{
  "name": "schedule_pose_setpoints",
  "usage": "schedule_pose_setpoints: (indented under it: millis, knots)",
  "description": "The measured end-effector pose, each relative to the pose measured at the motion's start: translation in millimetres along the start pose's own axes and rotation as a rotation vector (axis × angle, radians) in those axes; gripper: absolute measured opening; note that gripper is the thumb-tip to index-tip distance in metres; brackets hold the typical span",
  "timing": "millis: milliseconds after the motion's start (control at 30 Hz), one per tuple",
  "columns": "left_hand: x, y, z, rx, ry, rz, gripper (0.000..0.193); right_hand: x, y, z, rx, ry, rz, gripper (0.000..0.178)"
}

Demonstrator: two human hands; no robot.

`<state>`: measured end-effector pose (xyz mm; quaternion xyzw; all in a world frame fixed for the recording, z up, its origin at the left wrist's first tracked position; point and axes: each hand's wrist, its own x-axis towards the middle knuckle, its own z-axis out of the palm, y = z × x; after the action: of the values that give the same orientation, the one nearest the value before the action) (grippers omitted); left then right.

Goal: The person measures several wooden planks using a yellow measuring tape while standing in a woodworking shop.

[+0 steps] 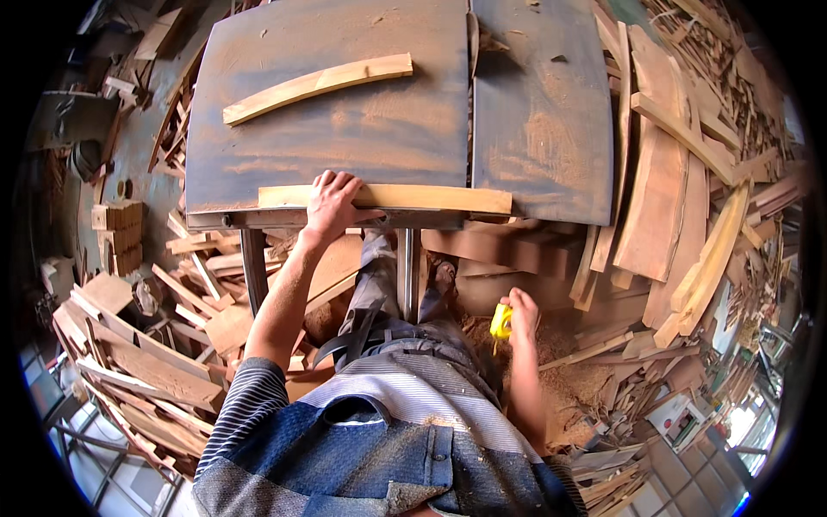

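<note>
At the front edge of a large metal-topped saw table (336, 159), a pale wooden strip (439, 197) lies lengthwise. My left hand (334, 203) grips it left of its middle, fingers bent over its top and thumb along the near side. Low beside my body on the right, my right hand (523, 317) is closed around a yellow tape measure (500, 321); no long stretch of blade shows. Farther back on the table rests a second, slightly curved wooden piece (319, 88), touched by neither hand.
Sawdust coats the tabletop, and a narrow slot (470, 103) divides it. Long boards (659, 181) lean and pile up along the right side. Offcuts (207, 293) heap under and left of the table. A metal table leg (408, 276) stands close to my legs.
</note>
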<state>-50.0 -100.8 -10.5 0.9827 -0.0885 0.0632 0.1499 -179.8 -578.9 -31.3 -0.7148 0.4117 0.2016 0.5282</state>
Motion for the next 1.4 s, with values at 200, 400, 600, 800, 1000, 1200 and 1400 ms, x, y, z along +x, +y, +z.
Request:
schedule_pose_setpoints:
  millis: [200, 400, 600, 800, 1000, 1200, 1400]
  knots:
    - [78, -30, 2, 0.047, -0.010, -0.013, 0.063, -6, 94, -11, -0.161, 0.028, 0.007, 0.031]
    - [155, -66, 7, 0.073, 0.011, -0.008, 0.065, -12, 133, -23, -0.468, 0.075, 0.041, 0.038]
    - [226, -108, 16, 0.084, 0.069, -0.006, 0.070, -22, 125, -28, -0.523, 0.118, 0.016, 0.037]
    - [278, -133, 24, 0.085, 0.063, -0.001, 0.072, -26, 120, -16, -0.419, 0.142, -0.013, 0.038]
    - [295, -142, 15, 0.056, 0.030, -0.013, 0.068, -44, 77, 3, -0.409, 0.191, -0.046, 0.037]
    - [253, -116, 17, 0.097, -0.004, 0.037, 0.066, -40, 127, -13, -0.565, 0.188, -0.205, 0.030]
    - [176, -80, 2, 0.054, -0.209, -0.038, 0.079, -44, 125, -12, -0.703, 0.117, -0.107, 0.033]
